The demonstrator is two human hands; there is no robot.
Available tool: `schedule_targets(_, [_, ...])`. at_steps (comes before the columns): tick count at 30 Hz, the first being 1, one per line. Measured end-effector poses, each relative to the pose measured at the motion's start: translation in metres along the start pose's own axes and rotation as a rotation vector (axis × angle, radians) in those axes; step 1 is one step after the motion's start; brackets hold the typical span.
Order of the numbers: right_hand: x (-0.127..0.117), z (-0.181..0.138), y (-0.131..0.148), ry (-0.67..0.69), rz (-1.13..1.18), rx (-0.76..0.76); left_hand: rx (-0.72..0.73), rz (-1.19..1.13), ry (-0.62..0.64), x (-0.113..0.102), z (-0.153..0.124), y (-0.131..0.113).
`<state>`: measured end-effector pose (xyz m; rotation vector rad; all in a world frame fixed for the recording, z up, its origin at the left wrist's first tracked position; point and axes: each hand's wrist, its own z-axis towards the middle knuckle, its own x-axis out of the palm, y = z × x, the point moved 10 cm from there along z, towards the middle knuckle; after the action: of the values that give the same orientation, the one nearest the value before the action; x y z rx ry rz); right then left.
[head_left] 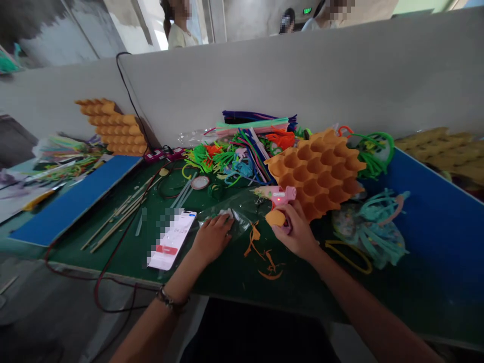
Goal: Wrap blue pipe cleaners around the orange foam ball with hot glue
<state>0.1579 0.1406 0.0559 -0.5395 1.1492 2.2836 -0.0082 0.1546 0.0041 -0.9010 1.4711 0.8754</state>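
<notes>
My right hand (298, 234) is closed around a pink hot glue gun (284, 194), which has a small red light on its side and a nozzle pointing left. A rounded yellow-orange foam piece (276, 218) sits at the fingers of that same hand, in front of the gun's handle. My left hand (212, 236) rests palm down on a crumpled clear plastic bag (242, 222), its fingers lying on the film; what is under them is partly hidden. Thin orange foam scraps (269, 262) lie between the hands.
A phone (172, 239) lies left of my left hand, near wooden sticks (121, 217) and clear glue sticks (184, 190). Bundled pipe cleaners (242, 156) are heaped behind. An orange egg-crate foam sheet (317, 171) stands behind my right hand. Blue panels (79, 196) flank the green table (223, 282).
</notes>
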Motion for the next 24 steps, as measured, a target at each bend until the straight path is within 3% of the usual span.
schedule_targets(4, [0.006, -0.003, 0.001, 0.017, 0.000, -0.009, -0.013, 0.012, -0.017, -0.001, 0.021, 0.012])
schedule_targets(8, [0.007, -0.003, -0.005, 0.024, -0.001, 0.024, -0.008, 0.008, -0.051, -0.008, 0.026, 0.005])
schedule_targets(11, [0.006, -0.001, -0.011, 0.008, 0.002, 0.057, 0.155, -0.119, -0.077, -0.010, 0.018, -0.022])
schedule_targets(14, [0.005, 0.002, -0.015, 0.002, 0.015, 0.082, 0.369, -0.349, -0.010, -0.001, 0.006, -0.053])
schedule_targets(18, [0.009, 0.003, -0.015, 0.024, 0.032, 0.095, 0.372, -0.414, 0.085, 0.021, 0.004, -0.073])
schedule_targets(24, [0.012, 0.000, -0.014, 0.069, 0.052, 0.103, 0.444, -0.421, 0.058, 0.030, 0.009, -0.112])
